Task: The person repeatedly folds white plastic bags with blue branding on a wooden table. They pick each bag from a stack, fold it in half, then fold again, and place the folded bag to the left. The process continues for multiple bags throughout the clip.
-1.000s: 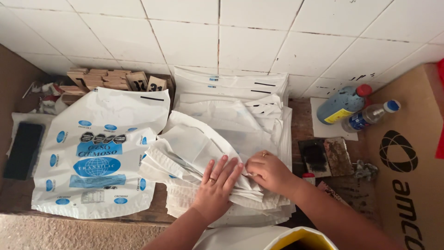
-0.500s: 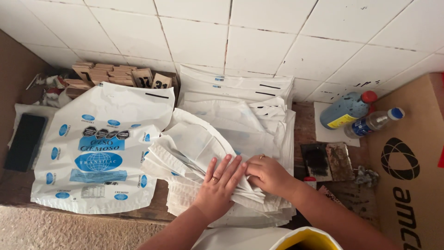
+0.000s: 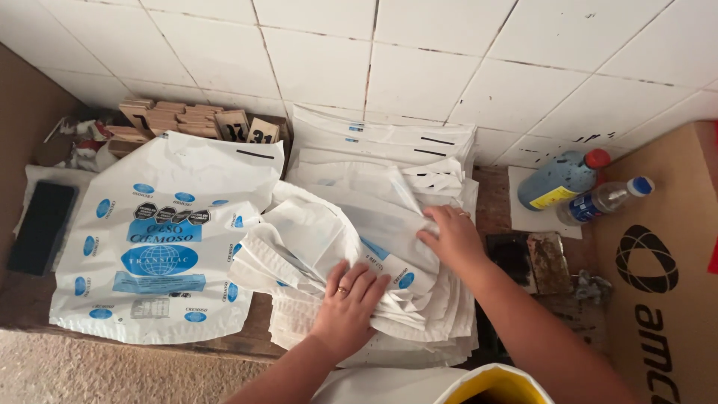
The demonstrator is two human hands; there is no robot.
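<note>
Centre of frame: left hand (image 3: 345,308), fingers flat and spread, presses down the stack of white plastic bags (image 3: 374,247) to steady it. Right hand (image 3: 451,238), fingers curled, grips an upper bag's edge. Left: flat blue-printed white bag (image 3: 161,239).

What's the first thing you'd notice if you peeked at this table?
Two bare hands pressing on a messy heap of white plastic bags in the middle: the left hand lies flat near the front, the right hand grips a bag farther back. To the left lies a big white bag with blue ovals, and two bottles lie by the tiled wall on the right.
</note>
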